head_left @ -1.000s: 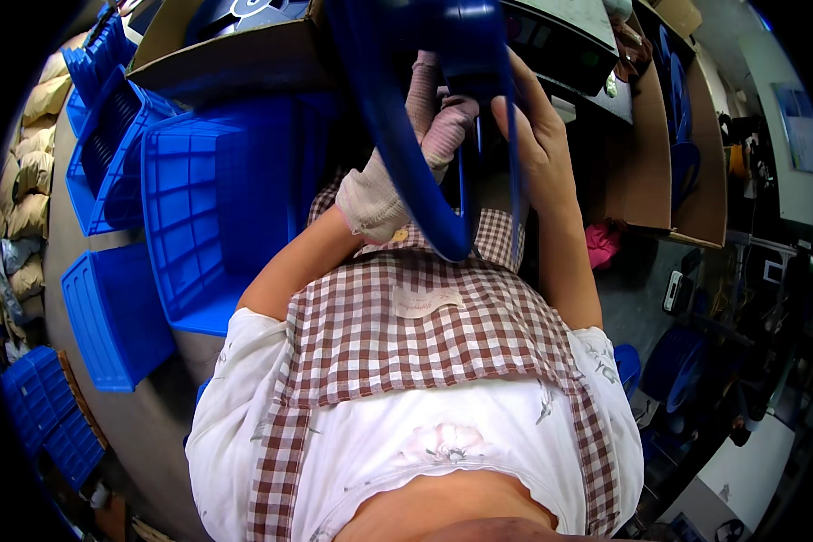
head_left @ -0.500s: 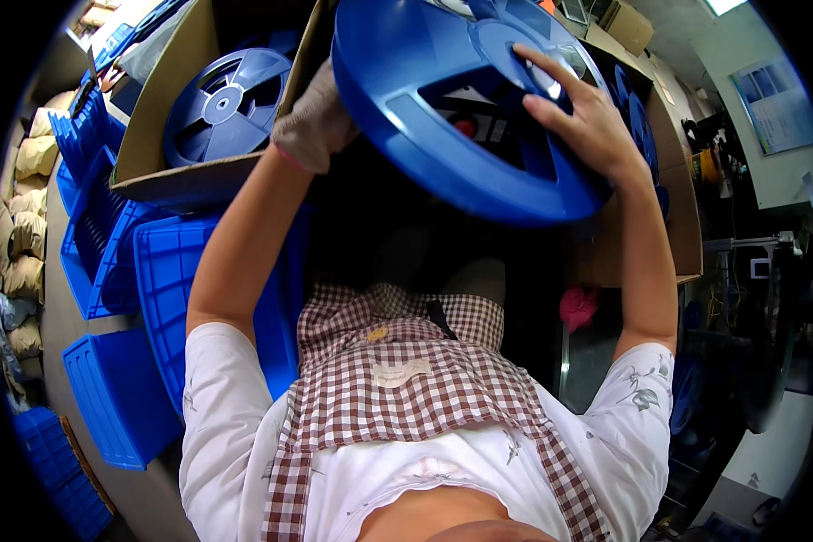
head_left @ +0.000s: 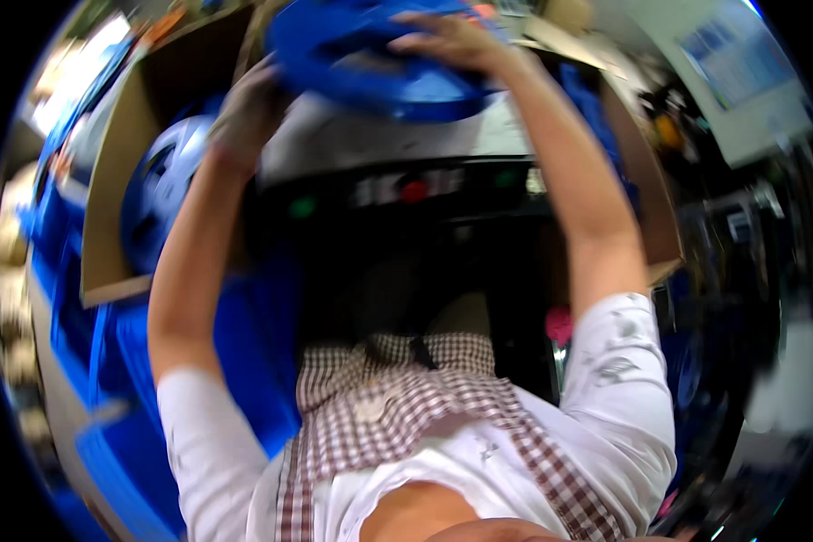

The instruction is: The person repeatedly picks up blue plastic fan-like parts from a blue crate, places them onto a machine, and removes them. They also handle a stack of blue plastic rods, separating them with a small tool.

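A blue plastic reel flange (head_left: 415,95), round with openings about its hub, is raised in front of me at the top of the view. My left hand (head_left: 244,117), in a light glove, is closed on its left rim. My bare right hand (head_left: 456,41) grips the far right part, with its fingers reaching over the disc toward the hub. Motion blurs both hands and the reel. Beneath the reel lies a pale work surface (head_left: 361,144), with a dark front panel bearing a red button (head_left: 413,191) and green buttons (head_left: 303,208).
On the left, a cardboard box (head_left: 104,217) holds another blue reel (head_left: 167,181). Blue plastic crates (head_left: 135,461) stand below it. A second cardboard box (head_left: 655,199) with blue parts is on the right. A pink object (head_left: 559,323) sits near my right elbow.
Both hands have carried the blue reel away from me and to the left. The work surface and button panel have come into view below it. My view has shifted as well.
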The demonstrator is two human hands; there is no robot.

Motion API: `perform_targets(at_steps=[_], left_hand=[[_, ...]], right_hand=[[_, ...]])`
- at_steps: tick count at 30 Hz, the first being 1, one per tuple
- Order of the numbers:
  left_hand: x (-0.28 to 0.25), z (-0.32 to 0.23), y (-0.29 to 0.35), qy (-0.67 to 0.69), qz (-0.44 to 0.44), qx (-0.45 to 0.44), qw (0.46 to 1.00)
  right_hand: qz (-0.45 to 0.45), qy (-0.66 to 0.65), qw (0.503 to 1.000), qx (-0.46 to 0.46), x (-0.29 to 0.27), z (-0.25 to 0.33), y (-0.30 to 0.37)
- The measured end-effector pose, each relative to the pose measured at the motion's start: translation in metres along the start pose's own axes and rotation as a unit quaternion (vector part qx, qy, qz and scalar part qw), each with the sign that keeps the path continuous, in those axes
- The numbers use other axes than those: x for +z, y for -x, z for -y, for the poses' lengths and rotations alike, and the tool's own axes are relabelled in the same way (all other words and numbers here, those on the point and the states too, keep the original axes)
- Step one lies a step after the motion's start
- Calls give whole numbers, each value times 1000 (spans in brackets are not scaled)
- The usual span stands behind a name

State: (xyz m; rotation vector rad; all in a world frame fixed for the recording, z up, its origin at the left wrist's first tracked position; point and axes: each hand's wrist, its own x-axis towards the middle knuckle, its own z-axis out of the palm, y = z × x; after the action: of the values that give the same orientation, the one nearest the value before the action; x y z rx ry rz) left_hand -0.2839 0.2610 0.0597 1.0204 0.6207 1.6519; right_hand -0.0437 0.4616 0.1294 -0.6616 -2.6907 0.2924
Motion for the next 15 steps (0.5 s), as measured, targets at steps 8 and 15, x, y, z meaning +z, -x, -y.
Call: perform_targets(at_steps=[8,15], left_hand=[[13,-32,32,-156,-109,-8,982],[41,-19,159,-441,-289,53,848]], right_hand=[[67,13,997,48,-5,29,-42],[-242,-128,961,-46,13,40,93]])
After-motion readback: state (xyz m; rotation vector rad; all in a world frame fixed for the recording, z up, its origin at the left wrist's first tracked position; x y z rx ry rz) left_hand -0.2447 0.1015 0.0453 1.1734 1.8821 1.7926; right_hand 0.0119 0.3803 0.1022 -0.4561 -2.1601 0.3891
